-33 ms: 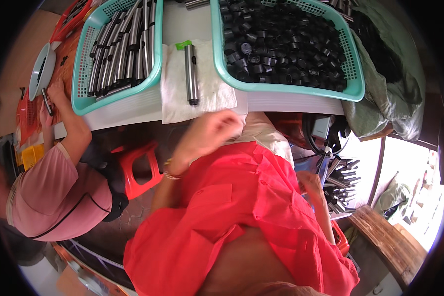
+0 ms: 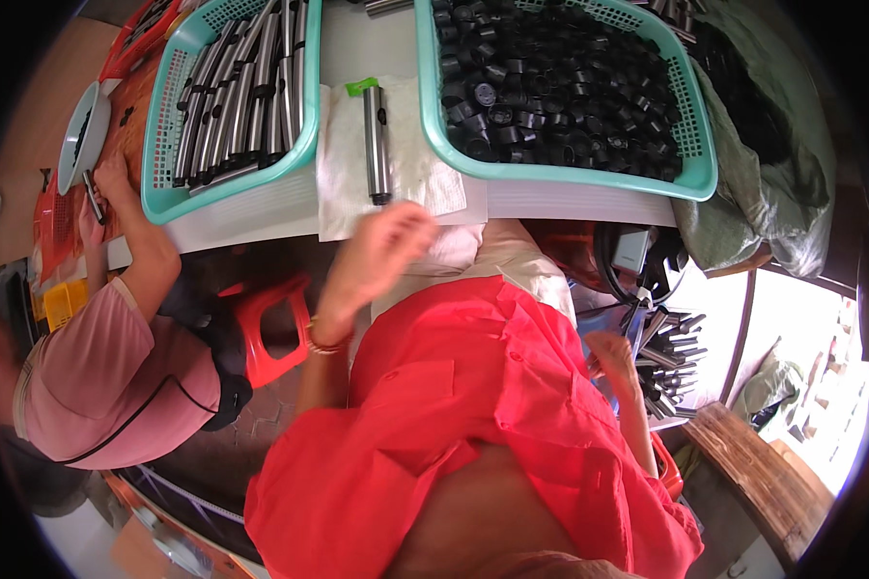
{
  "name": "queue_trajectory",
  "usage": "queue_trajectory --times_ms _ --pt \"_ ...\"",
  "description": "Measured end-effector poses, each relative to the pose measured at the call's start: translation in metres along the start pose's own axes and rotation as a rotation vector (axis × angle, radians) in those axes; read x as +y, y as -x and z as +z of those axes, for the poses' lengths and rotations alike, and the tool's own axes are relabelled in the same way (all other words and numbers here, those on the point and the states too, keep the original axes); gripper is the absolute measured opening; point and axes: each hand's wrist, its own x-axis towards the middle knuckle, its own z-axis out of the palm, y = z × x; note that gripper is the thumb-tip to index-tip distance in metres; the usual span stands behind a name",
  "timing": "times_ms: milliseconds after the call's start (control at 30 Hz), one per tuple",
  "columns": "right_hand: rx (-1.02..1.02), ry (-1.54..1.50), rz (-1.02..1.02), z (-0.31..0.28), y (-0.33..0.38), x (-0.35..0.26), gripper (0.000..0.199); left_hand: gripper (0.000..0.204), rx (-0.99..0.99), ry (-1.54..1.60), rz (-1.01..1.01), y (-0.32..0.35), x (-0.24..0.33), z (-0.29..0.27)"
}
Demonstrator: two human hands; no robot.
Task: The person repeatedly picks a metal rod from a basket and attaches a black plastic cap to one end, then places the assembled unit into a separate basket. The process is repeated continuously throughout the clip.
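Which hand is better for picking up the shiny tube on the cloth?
Probably the left hand: it is close to the near end of the shiny tube on the white cloth. The right hand is farther away, beside the red shirt.

Blurred left hand, metal tube just beyond on white cloth, right hand beside red shirt

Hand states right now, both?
Left hand: motion-blurred, open or closed can't be told; nothing visibly held, near the silver cylindrical metal tube.
Right hand: looks curled, beside the red cloth shirt; can't tell whether it holds anything.
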Motion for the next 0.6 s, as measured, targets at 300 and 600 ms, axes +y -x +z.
queue_trajectory --times_ms 300,600 --pt "0.141 0.315 -0.666 0.038 -0.025 -0.121 0.015 0.038 0.604 -0.575 0.062 -0.028 0.012 -0.021" --pt "0.092 0.27 -0.784 0.047 -0.02 -0.15 0.014 0.043 0.613 -0.685 -0.054 -0.062 0.001 -0.026"
